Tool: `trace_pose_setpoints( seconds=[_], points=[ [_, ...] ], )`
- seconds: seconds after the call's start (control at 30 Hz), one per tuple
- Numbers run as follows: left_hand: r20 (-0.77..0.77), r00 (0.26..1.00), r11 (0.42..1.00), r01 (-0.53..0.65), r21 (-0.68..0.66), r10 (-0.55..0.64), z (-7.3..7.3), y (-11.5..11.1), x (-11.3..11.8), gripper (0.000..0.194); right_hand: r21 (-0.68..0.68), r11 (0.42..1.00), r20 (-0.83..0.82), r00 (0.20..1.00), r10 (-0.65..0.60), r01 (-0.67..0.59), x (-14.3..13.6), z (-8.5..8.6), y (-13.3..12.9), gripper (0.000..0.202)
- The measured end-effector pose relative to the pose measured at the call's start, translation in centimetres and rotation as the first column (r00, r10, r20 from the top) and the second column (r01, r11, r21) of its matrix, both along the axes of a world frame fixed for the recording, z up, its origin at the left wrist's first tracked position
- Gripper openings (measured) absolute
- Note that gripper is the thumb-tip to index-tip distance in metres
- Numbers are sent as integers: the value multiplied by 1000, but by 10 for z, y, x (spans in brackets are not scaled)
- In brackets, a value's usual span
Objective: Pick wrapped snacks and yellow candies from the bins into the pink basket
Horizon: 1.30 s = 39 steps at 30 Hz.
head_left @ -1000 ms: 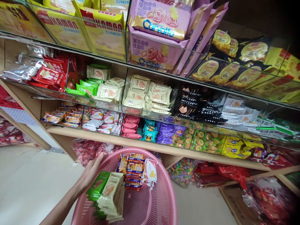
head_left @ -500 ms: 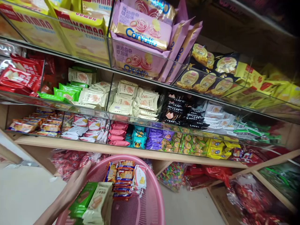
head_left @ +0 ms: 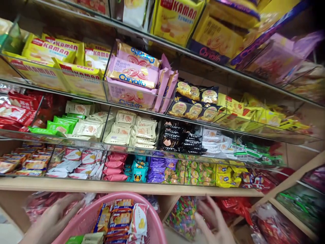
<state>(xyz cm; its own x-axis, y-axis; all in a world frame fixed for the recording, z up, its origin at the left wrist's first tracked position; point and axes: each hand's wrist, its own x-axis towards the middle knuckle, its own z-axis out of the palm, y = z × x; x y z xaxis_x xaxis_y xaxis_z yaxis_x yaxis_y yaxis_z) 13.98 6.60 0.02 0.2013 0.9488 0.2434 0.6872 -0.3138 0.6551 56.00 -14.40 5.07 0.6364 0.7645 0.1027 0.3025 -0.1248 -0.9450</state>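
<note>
A pink plastic basket (head_left: pixel 137 196) is at the bottom of the view, with orange-and-blue snack packets (head_left: pixel 119 217), a white packet (head_left: pixel 139 220), a green packet (head_left: pixel 74 240) and cream packets (head_left: pixel 92 238) inside. Beside the basket's left rim, my left hand (head_left: pixel 58 215) is blurred, its fingers stretched and apart; contact with the rim is unclear. To the right of the basket, my right hand (head_left: pixel 214 222) is raised with fingers spread and nothing in it. Both hands are below the lowest shelf edge.
Glass-fronted shelves hold yellow wafer packs (head_left: pixel 61 54), purple biscuit packs (head_left: pixel 134 73), black packets (head_left: pixel 177 139) and pink packets (head_left: pixel 115 166). Below the wooden ledge (head_left: pixel 127 186) are bags of red sweets (head_left: pixel 40 205) and a bag of colourful sweets (head_left: pixel 181 213).
The view has tilted up, so shelves and basket sit lower in it. My right hand has come into view at the lower right. My left hand has shifted left and down in the picture.
</note>
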Motion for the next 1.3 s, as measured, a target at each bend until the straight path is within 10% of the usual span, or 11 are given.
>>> trace_pose_setpoints(
  seconds=[0.23, 0.43, 0.7, 1.0, 1.3],
  points=[
    [-133, 938, 912, 342, 225, -319, 153, -17, 84, 39, 176, 956, 809, 588, -6, -233, 33, 127, 70, 50],
    [-365, 767, 648, 641, 412, -527, 222, -23, 156, 31, 141, 920, 940, 340, -9, -366, 35, 172, 128, 39],
    [-520, 711, 538, 701, 467, -474, 217, -25, 199, 22, -20, 923, 987, 142, 81, -385, 9, 189, 160, 50],
    [-547, 656, 536, 749, 390, -519, 183, -44, 187, 18, -138, 933, 974, 127, 190, -333, 6, 198, 185, 64],
    [-602, 642, 402, 767, 501, -474, 167, -22, 222, 19, -216, 917, 944, 168, 284, -334, 3, 201, 185, 62]
  ],
)
